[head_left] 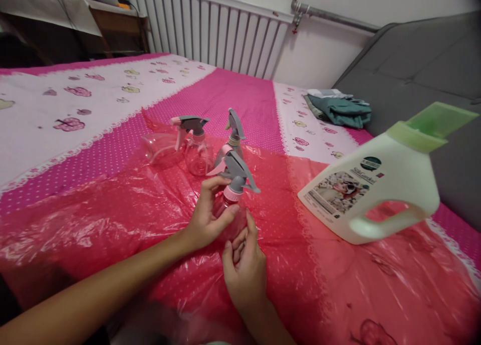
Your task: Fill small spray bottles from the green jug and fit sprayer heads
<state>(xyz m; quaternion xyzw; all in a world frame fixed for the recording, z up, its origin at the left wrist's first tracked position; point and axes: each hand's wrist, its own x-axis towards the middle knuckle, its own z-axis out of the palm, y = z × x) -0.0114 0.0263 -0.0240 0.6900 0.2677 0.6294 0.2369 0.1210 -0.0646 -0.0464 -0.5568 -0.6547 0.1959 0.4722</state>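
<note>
A clear pink spray bottle (233, 194) with a grey and pink trigger head stands nearly upright in front of me. My left hand (210, 214) wraps its upper body, fingers behind and thumb across the front just under the pink collar. At its lower right side, my right hand (246, 270) has its fingers curled against the bottle, so the base is mostly hidden. Just behind it is a second spray bottle (235, 129) with a grey head, partly covered. Further left, a pink spray bottle (197, 157) stands beside a clear rounded plastic piece (160, 148) lying down.
A large pale green detergent jug (338, 194) with a green cap stands at the right, leaning in view. Red plastic sheeting (112, 204) covers the near bed. Folded clothes (338, 108) lie near the grey headboard (417, 69). A radiator (214, 29) lines the wall.
</note>
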